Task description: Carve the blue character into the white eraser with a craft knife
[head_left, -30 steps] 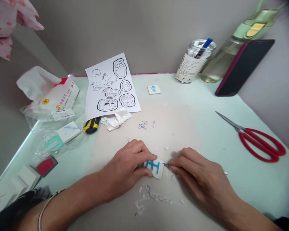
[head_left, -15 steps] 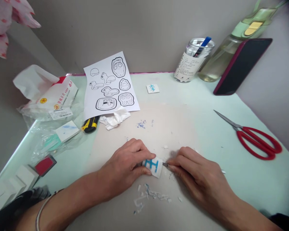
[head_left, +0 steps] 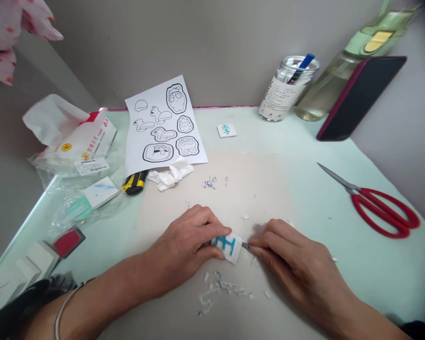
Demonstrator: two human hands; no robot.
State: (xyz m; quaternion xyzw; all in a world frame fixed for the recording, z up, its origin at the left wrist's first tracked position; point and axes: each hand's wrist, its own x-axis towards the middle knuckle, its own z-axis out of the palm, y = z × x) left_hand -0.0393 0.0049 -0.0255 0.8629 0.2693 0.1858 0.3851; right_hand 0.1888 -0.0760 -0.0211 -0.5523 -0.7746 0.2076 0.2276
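Between the thumb and fingers of my left hand (head_left: pixel 191 241) is a small white rubber block (head_left: pixel 236 250) with blue raised strokes on its top. My right hand (head_left: pixel 290 264) pinches a thin carving tool whose metal tip (head_left: pixel 246 245) meets the block's right edge. Most of the tool is hidden inside the right fingers. White shavings (head_left: pixel 230 287), some edged in blue, lie in front of the block on the beige mat (head_left: pixel 170 208). Farther back sits a second white block (head_left: pixel 226 130) with a blue character on it.
Red-handled scissors (head_left: pixel 382 208) lie at the right. A phone (head_left: pixel 361 99), a bottle (head_left: pixel 318 94) and a pen jar (head_left: pixel 283 94) stand behind. At left are a drawing sheet (head_left: pixel 163 127), crumpled tissue (head_left: pixel 172 174), a yellow-black cutter (head_left: pixel 135 183), tissue pack (head_left: pixel 88 141) and red ink pad (head_left: pixel 69 242).
The whole view has shifted slightly, so everything appears a little farther right. Both hands keep their grips, and the tool tip stays at the block's right edge.
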